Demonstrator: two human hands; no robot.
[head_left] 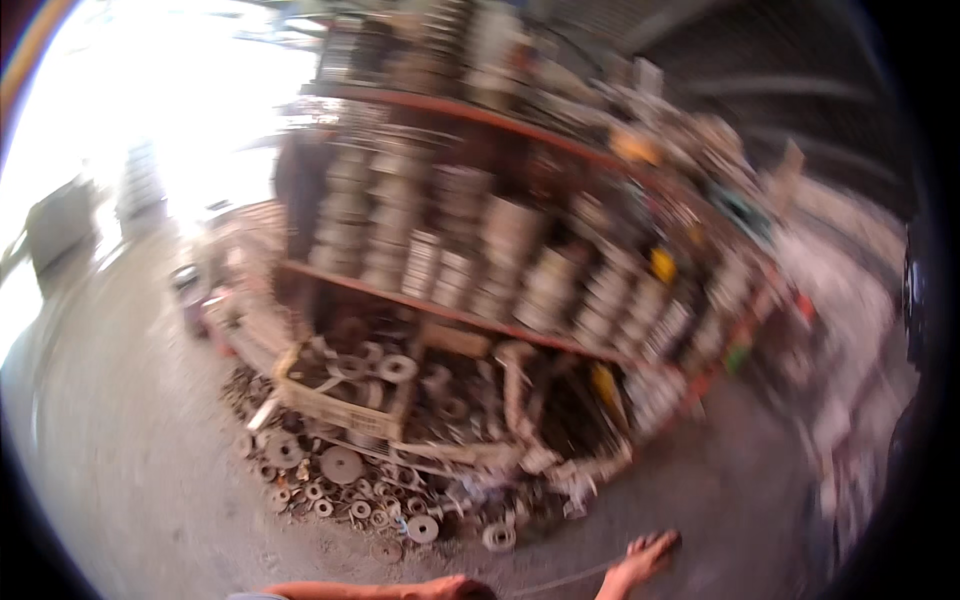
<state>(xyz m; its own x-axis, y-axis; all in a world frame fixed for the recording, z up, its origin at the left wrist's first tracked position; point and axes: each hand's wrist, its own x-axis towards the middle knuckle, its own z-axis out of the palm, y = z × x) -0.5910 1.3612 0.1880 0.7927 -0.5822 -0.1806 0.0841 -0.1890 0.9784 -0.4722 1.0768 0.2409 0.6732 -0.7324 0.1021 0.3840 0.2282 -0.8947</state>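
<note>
My left hand [440, 588] is at the lower edge, partly cut off; my right hand [642, 564] is farther right, over the grey floor [700, 490], grip too blurred to read; a thin pale strand [565, 580] shows between them, kind unclear. Ahead of me, a heap of metal rings and discs [342, 465] lies on the floor, in front of a yellowish crate [340, 410] holding more rings; above the crate, orange-edged shelves [440, 311] carry stacked cylindrical parts [392, 215], blurred; a small yellow item [663, 265] shows among those toward the right.
</note>
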